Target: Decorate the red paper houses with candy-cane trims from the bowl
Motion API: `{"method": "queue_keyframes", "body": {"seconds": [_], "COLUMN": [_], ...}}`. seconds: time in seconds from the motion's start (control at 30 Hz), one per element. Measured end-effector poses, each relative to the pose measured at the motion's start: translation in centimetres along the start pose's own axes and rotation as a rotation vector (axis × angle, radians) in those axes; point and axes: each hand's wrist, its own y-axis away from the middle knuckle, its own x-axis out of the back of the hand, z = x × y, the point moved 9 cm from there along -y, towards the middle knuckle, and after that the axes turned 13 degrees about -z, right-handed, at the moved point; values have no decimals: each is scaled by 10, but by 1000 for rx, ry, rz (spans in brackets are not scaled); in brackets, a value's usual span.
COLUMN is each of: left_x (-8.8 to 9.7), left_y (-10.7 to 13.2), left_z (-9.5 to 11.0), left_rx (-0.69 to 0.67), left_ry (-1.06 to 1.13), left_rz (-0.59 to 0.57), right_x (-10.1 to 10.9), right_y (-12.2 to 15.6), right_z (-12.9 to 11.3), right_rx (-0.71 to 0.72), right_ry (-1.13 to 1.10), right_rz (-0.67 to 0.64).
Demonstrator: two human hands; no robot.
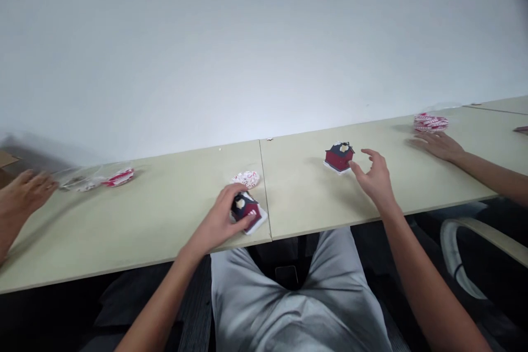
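- Left hand (216, 223): fingers clamped on a red-and-navy model house (246, 212), at 12 o'clock on the tabletop (165, 220).
- Right hand (374, 177): fingers spread apart, holding nothing, at 4 o'clock from a second model house (339, 157).
- Red-and-white paper disc (246, 179): at 12 o'clock from the held house, just beside it.

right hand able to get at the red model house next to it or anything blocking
Likely yes: the right hand is open and sits just beside the red model house, with no object between them.
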Motion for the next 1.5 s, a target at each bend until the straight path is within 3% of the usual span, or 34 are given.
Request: {"method": "queue_keyframes", "body": {"seconds": [0.1, 0.2, 0.33, 0.43, 0.53, 0.6, 0.67, 0.73, 0.8, 0.83, 0.87, 0.93, 1.03, 1.2, 1.33, 1.5], "left_x": [31, 70, 133, 176, 210, 217, 200, 164, 119, 91, 65, 25, -6, -22, -10, 6], "left_y": [29, 54, 76, 81, 80, 66, 35, -3, -44, -65, -83, -109, -135, -148, -144, -134], "left_z": [-44, -103, -188, -244, -269, -253, -214, -169, -136, -124, -117, -118, -126, -136, -135, -121], "left_rx": [162, 349, 531, 631, 827, 832, 654, 434, 319, 284, 283, 403, 527, 554, 586, 573], "left_ry": [-70, -130, -228, -315, -497, -600, -625, -565, -447, -398, -390, -493, -603, -688, -671, -594], "left_rz": [1, 2, -32, -84, -33, 70, 146, 135, -2, -142, -285, -519, -608, -572, -516, -360], "right_x": [3, -8, -35, -45, -50, -53, -56, -63, -69, -72, -73, -75, -79, -90, -100, -105], "right_y": [-6, -19, -40, -51, -52, -49, -43, -34, -23, -16, -9, 4, 21, 27, 28, 37], "right_z": [23, 33, 34, 27, 19, 11, 1, -10, -24, -32, -40, -57, -77, -84, -85, -94], "right_rx": [-59, -97, -135, -151, -160, -145, -117, -87, -42, -10, 28, 111, 191, 70, 10, 119], "right_ry": [34, 49, 63, 42, 19, 21, 33, 32, 14, 3, -5, -19, -67, -205, -286, -288], "right_rz": [-38, -127, -356, -425, -446, -447, -442, -451, -455, -447, -428, -376, -344, -426, -505, -483]}}
